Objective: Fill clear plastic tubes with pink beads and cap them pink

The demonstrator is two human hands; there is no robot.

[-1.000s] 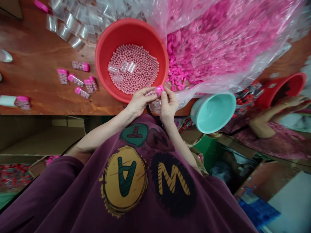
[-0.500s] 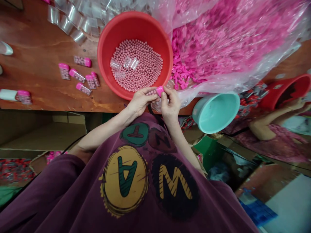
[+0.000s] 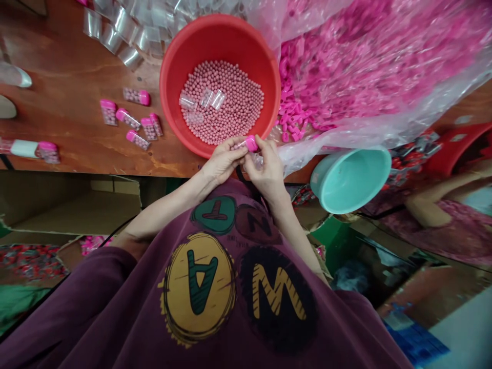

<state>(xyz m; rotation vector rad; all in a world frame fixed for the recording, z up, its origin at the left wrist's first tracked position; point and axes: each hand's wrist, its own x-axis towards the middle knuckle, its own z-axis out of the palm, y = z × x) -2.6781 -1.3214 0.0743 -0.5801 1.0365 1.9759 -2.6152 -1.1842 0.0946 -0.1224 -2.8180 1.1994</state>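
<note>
L hand (image 3: 220, 163) w/ vial (image 3: 241, 145); nr bowl rim (image 3: 163, 84)

Soft light shows me the round red plastic bowl (image 3: 171, 77) clearly; right of it, glare streaks a crumpled clear plastic bag (image 3: 384, 92); farther right, a pink patterned sleeve (image 3: 459, 218) blurs.

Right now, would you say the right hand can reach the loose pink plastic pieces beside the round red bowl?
Probably yes: the loose pink plastic pieces lie near the right hand and look uncovered, though its fingers are at the pink cap of the small clear vial.
</note>
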